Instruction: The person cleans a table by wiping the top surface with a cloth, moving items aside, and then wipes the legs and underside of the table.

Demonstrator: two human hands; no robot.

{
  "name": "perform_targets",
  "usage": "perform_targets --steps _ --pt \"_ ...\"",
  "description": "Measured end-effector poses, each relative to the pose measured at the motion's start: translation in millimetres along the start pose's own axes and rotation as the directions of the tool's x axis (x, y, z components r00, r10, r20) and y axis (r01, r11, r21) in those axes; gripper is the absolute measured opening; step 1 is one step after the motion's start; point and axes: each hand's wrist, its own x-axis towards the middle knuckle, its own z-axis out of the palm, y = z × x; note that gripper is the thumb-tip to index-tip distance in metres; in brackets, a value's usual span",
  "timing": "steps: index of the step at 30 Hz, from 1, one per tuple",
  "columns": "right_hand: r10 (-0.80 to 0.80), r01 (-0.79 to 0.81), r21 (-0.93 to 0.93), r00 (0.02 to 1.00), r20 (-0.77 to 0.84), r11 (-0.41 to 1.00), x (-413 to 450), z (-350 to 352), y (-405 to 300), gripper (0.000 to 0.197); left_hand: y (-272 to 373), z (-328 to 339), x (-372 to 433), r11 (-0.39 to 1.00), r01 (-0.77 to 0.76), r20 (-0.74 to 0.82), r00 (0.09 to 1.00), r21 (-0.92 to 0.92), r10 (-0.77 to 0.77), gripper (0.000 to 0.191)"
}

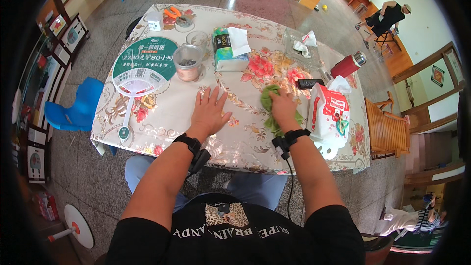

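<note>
My left hand (209, 111) rests palm down on the flowered tablecloth (239, 129), its fingers spread and nothing in it. To its right, my right hand (284, 108) grips a crumpled green cloth (269, 94) pressed against the tabletop; part of the cloth is hidden beneath the hand. Just beyond my left fingertips stands a clear plastic tub (188, 62) with dark bits inside. A red and white tissue pack (329, 114) lies to the right of my right hand, and a black phone-like object (310, 84) is past it.
A green and white hand fan (143, 62) lies at the left. Farther back are a tissue pack (230, 53), a glass tray (294, 57) with crumpled tissues, a red thermos (347, 64) and orange-handled pliers (172, 12). Chairs flank the table; a person (390, 20) stands at far right.
</note>
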Motion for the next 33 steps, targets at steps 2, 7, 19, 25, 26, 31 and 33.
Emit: perform_targets --steps 2,7,19,25,26,31,33 --pt "0.104 -0.103 -0.023 0.994 0.036 0.994 2.2 -0.9 23.7 0.025 1.6 -0.9 1.3 1.000 -0.005 0.004 1.000 -0.006 0.005 0.055" --pt "0.218 -0.216 -0.072 0.976 0.019 0.974 -3.3 -0.4 12.3 0.028 5.5 -2.3 5.6 1.000 -0.006 0.024 1.000 0.008 0.006 0.056" --pt "-0.005 0.006 0.028 0.999 -0.050 1.000 -32.8 -5.4 13.3 0.036 0.4 -0.9 5.5 1.000 -0.015 0.014 1.000 0.028 0.014 0.058" --pt "-0.244 0.300 0.121 0.907 -0.343 0.946 0.8 22.2 -31.3 0.034 -1.4 -1.5 1.3 0.999 -0.017 0.010 1.000 0.039 0.016 0.059" --pt "-0.314 0.358 0.062 0.878 -0.362 0.932 6.8 26.3 -32.4 0.033 -1.5 -1.8 0.8 0.999 -0.010 0.031 0.999 0.032 0.009 0.060" --pt "-0.136 0.156 0.133 0.979 -0.148 0.979 74.9 29.9 19.4 0.034 -1.9 -1.6 -1.5 0.998 -0.026 0.000 1.000 0.059 0.026 0.059" --pt "-0.028 0.044 0.158 0.995 -0.099 0.986 92.2 25.7 18.8 0.034 -1.5 -1.7 -1.8 0.999 -0.033 0.002 0.999 0.037 0.033 0.059"
